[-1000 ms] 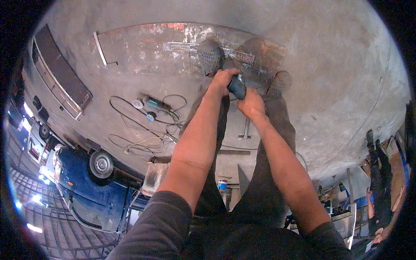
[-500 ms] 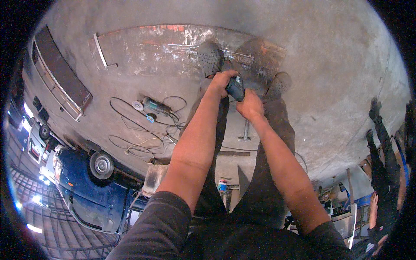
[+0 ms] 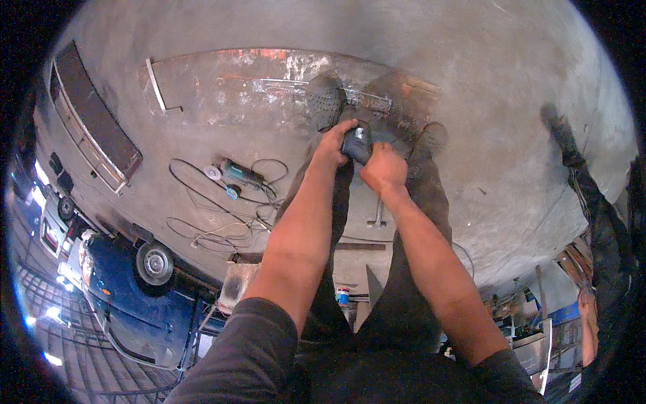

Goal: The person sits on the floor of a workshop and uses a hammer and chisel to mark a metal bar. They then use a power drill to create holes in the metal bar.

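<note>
Between my legs, low over the floor, I hold a dark, rounded handheld power tool. My left hand is wrapped round its left side, thumb over the top. My right hand grips the rear end, fingers closed. The tool's working end is hidden beyond its body. Under it lies a long, worn, rusty metal sheet with white and red paint marks; my perforated left shoe rests on it. A hammer-like T-shaped tool is just below my right hand.
A teal angle grinder lies left of my legs amid looped cables. An angled metal bar rests on the sheet's left end. Farther left are a framed panel and a blue truck. A person in dark clothes stands at right.
Both hands have drawn the power tool slightly nearer to me and left, and it has turned a little. The person at right has shifted a leg farther forward.
</note>
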Motion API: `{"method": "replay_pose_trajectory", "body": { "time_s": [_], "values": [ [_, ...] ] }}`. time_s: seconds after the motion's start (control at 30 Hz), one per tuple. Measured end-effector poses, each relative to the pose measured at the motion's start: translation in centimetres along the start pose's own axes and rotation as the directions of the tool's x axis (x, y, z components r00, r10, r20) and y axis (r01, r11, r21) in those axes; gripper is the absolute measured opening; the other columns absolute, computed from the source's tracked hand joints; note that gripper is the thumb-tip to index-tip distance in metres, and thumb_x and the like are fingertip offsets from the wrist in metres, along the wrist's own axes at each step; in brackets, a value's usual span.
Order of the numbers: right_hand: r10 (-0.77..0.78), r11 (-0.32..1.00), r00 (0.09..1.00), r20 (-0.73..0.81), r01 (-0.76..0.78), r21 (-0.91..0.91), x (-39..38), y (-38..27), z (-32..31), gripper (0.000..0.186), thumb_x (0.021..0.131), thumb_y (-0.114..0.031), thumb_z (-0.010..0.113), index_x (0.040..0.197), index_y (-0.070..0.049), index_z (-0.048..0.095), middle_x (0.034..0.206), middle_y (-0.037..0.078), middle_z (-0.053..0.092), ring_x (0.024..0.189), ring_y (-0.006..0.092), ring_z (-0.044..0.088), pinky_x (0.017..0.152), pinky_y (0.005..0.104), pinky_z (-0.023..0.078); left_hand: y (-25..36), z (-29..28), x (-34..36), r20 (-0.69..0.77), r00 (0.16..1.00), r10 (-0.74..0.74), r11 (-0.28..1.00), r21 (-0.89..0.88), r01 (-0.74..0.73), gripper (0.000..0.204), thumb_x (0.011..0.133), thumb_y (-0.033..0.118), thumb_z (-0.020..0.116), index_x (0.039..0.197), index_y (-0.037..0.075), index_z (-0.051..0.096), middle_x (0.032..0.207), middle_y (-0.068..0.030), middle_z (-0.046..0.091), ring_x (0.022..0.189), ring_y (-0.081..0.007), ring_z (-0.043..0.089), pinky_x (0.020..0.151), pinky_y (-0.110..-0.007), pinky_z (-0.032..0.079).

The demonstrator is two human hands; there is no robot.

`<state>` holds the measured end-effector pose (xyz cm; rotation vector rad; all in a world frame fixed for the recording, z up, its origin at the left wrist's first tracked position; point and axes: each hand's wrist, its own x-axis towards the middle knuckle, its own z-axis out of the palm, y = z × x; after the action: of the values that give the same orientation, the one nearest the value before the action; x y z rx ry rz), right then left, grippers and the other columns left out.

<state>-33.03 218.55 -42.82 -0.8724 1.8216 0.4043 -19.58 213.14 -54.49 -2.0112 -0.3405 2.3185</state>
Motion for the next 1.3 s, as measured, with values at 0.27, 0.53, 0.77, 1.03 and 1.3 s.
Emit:
{"method": "replay_pose_trajectory", "body": {
  "time_s": [0.27,0.53,0.77,1.03,1.3],
  "values": [
    [-0.019,0.998,1.000,0.023,0.021,-0.066,0.6,0.7,-0.2,0.061,0.078,-0.040,0.080,0.124,-0.005,0.062,0.120,0.015,0.066,0.109,0.0337,0.067,0.092,0.0453,0.056,-0.9,-0.1,1.0,-0.007,1.000,0.026,0.997,-0.076,-0.026,0.032,0.086,0.026,0.078,0.110,0.009,0.068,0.101,-0.0077,0.075,0.088,-0.0278,0.072,0.083,-0.049,0.059],
    [-0.032,0.999,0.999,0.001,0.032,-0.013,0.5,-0.2,-0.9,0.048,0.075,-0.025,0.074,0.116,-0.004,0.064,0.119,0.017,0.065,0.109,0.0365,0.066,0.093,0.0471,0.055,-0.1,-1.1,1.4,0.011,1.000,-0.008,1.000,0.002,0.008,0.033,0.087,0.031,0.076,0.111,0.011,0.067,0.098,-0.0071,0.074,0.084,-0.0266,0.072,0.076,-0.048,0.060],
    [-0.029,0.998,1.000,-0.007,0.029,-0.059,0.4,-0.4,-0.7,0.057,0.075,-0.041,0.081,0.116,-0.005,0.066,0.116,0.016,0.067,0.104,0.0350,0.069,0.089,0.0461,0.057,-0.1,-0.8,0.7,0.086,0.996,0.014,0.999,-0.033,-0.011,0.031,0.088,0.034,0.075,0.108,0.012,0.068,0.095,-0.0066,0.075,0.078,-0.0269,0.072,0.076,-0.047,0.059],
    [-0.022,0.999,1.000,0.018,0.023,-0.036,0.2,-1.0,-1.3,0.055,0.074,-0.032,0.078,0.120,-0.004,0.063,0.120,0.016,0.066,0.110,0.0345,0.067,0.093,0.0450,0.056,0.4,-1.6,1.3,-0.062,0.998,0.014,0.994,0.108,-0.007,0.033,0.086,0.033,0.078,0.112,0.014,0.068,0.101,-0.0065,0.074,0.085,-0.0257,0.072,0.081,-0.046,0.059],
    [-0.010,0.999,0.997,0.072,0.013,-0.045,0.3,-1.2,-1.5,0.060,0.074,-0.036,0.080,0.122,-0.005,0.062,0.121,0.015,0.066,0.111,0.0334,0.067,0.092,0.0443,0.057,0.3,-1.0,0.4,0.053,0.999,0.007,1.000,-0.014,-0.007,0.035,0.087,0.032,0.077,0.113,0.013,0.067,0.100,-0.0055,0.074,0.087,-0.0254,0.072,0.085,-0.045,0.059]
  ]
}}
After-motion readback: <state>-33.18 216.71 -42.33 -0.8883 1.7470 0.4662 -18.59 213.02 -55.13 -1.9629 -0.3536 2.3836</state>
